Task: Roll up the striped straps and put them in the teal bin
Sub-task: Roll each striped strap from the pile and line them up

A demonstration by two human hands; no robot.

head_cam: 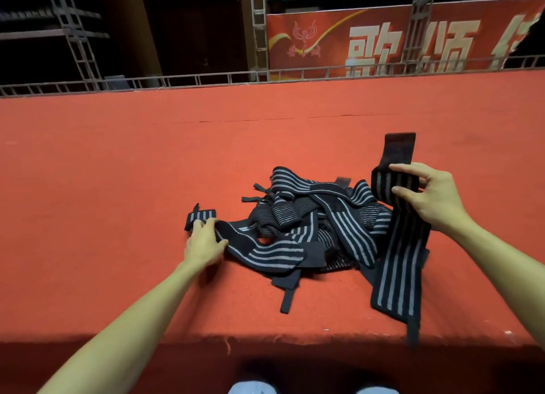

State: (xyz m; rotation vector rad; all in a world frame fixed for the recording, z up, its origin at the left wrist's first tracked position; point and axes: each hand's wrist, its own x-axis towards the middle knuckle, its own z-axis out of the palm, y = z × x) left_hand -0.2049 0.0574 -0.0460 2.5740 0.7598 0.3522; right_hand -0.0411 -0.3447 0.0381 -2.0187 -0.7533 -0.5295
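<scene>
A tangled pile of black straps with grey stripes (318,219) lies on the red carpeted platform (118,163). My right hand (430,196) grips one long strap (398,255) near its upper end; its plain black tab stands up above my fingers and the rest hangs down to the platform's front edge. My left hand (205,241) pinches the end of another strap (259,250) at the pile's left side, low on the carpet. No teal bin is in view.
The platform's front edge (265,339) runs across the bottom, with my knees just below it. A metal truss rail (206,79) borders the far side. Behind it hang a red banner (383,39) and dark shelving.
</scene>
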